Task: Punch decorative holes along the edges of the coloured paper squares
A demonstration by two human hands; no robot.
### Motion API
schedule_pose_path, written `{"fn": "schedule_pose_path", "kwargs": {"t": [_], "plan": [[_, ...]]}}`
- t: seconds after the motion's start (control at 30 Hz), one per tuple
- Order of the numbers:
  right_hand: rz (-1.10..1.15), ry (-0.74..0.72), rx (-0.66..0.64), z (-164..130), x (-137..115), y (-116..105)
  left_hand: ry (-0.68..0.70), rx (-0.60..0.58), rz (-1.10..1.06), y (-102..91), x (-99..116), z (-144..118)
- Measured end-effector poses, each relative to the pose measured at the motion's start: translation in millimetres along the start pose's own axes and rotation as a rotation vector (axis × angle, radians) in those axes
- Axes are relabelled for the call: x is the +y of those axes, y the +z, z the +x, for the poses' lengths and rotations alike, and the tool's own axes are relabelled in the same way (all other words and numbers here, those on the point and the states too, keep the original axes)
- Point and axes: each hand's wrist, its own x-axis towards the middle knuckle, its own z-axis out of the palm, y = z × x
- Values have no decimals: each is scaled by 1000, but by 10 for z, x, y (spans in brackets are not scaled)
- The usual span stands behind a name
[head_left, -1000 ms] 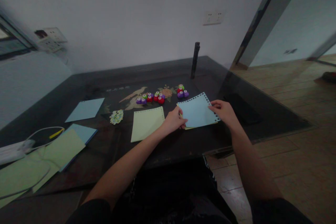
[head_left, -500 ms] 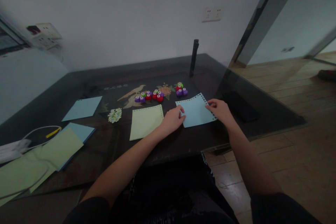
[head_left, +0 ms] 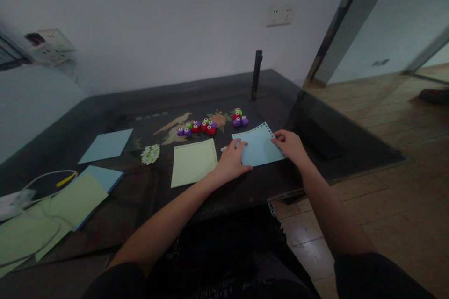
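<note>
One pale blue loose-leaf sheet [head_left: 261,147] between the two hands, lying on the dark tabletop [head_left: 287,103], with punched holes along its far and right edges. Over its left edge, left hand [head_left: 233,161] partly open, palm down, fingers bent and thumb spread apart toward the near side; touching the paper without visibly gripping it. At its right edge, right hand [head_left: 289,145] with fingers curled inward, tips at the row of holes; cannot tell whether pinched on the paper. Just left of the left hand, pale green loose-leaf sheet [head_left: 194,162], likewise holed along far and right edges. Just beyond the left fingers, small pale thing [head_left: 223,149], too little showing to name. Beyond both hands, cluster of green, red and purple eyeball toys [head_left: 240,118]; farther left, longer row of similar toys [head_left: 196,127]. Near the right hand, on its right, flat black object [head_left: 319,138]. Well left of the left hand, floral cutout [head_left: 150,154], then separate blue sheet [head_left: 106,145] and overlapping green and blue sheets [head_left: 80,198]. Well beyond the right hand, upright black post [head_left: 256,74].
</note>
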Motion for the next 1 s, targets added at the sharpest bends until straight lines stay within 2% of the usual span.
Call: {"fn": "schedule_pose_path", "kwargs": {"t": [0.73, 0.8, 0.9, 1.0], "plan": [[-61, -6, 46, -7, 94, 26, 28, -36, -17, -89, 24, -14], [-54, -28, 75, 3, 111, 31, 64, -28, -40, -174, 32, -36], [-25, -104, 128, 14, 66, 18, 138, 33, -91, -419, -34, -94], [31, -213, 152, 7, -152, -13, 171, 154, -95, -722, -300, -185]]}}
